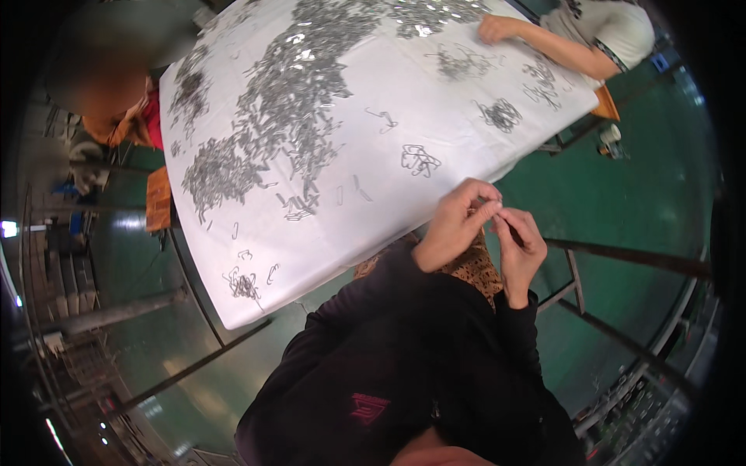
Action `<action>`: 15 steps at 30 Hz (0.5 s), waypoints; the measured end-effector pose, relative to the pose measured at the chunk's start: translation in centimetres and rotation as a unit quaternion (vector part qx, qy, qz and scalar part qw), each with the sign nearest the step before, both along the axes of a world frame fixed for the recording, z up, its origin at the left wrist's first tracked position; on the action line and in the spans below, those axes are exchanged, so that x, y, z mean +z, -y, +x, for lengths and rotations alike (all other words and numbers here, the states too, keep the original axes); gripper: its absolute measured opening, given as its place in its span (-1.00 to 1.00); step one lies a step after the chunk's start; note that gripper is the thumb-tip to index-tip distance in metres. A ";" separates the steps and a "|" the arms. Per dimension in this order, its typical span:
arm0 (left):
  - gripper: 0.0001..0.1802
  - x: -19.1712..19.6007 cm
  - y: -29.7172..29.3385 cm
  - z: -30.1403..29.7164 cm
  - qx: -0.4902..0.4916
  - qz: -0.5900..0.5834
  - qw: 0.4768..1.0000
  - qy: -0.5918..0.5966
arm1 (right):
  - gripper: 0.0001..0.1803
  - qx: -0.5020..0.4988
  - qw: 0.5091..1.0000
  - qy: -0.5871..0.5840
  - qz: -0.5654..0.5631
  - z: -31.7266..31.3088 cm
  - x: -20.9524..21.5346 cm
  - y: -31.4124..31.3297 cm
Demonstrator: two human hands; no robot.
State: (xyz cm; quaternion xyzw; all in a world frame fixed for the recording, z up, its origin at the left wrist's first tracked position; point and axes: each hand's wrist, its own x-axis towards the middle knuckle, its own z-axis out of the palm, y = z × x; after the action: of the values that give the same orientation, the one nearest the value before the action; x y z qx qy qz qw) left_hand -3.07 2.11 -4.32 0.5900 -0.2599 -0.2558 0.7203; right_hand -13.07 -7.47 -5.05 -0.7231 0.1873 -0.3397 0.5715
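Note:
My left hand (457, 225) and my right hand (521, 250) meet just off the near edge of the table, above my lap. Thumb and fingers of each are pinched, with the fingertips almost touching. Whatever lies between them is too small or hidden to make out. Closest to them on the white-covered table (373, 233) is a small heap of bent wire pieces (420, 160). A couple of similar loose wire pieces (383, 118) rest farther off. A wide spread of small, narrow metal loops (287, 109) covers the left and far middle of the table.
Another wire heap (242, 284) sits at the near left corner, and one more (500, 115) at the right. A co-worker's hand (499, 29) reaches onto the far right side. A second person (120, 124) sits at the left. Wooden stool (158, 199) and metal bars (622, 256) flank the table.

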 end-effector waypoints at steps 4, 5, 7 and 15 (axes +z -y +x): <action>-0.90 0.0 -1.7 -0.9 0.017 0.016 0.998 0.058 | -0.77 -0.011 0.999 -0.010 -0.040 0.1 0.7 0.1; -0.91 0.0 -2.1 -0.9 0.032 0.005 0.996 0.087 | -0.77 -0.026 0.999 -0.014 -0.032 0.3 1.1 0.5; -0.92 -0.1 -3.1 -1.2 0.059 -0.009 0.990 0.129 | -0.78 -0.077 0.995 -0.023 0.051 1.5 2.0 1.4; -0.90 -1.2 -8.4 -2.5 0.029 0.036 0.961 0.273 | -0.87 0.400 0.898 -0.127 -0.131 14.8 -2.3 -3.1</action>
State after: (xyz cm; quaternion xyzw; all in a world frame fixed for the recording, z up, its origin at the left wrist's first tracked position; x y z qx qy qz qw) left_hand -5.53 10.54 -5.47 0.6704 -0.4199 -0.0728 0.6075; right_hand 1.74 -4.35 -7.34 -0.8423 -0.0933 -0.0093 0.5307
